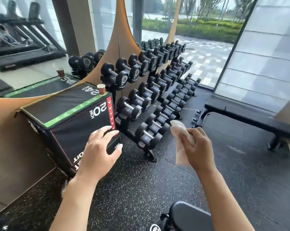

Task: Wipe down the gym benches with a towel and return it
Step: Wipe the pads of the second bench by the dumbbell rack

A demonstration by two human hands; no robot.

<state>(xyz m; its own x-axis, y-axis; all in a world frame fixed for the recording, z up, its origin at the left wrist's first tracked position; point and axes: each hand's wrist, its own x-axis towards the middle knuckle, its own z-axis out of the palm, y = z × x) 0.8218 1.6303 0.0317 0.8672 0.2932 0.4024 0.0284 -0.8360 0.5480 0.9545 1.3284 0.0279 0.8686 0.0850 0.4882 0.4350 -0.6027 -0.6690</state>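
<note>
My right hand grips a white towel that is partly bunched above my fingers, with a loose end hanging below them. My left hand holds a small black packet with white lettering, thumb along its lower edge, in front of the black plyo box. A flat black gym bench stands on the floor at the right, beyond the towel. The rounded end of another black padded bench shows at the bottom, close to me.
A black plyo box marked 20 inch stands at the left with a paper cup on its corner. A three-tier dumbbell rack runs along the mirrored wall. Speckled rubber flooring lies between the benches. Glass walls stand behind.
</note>
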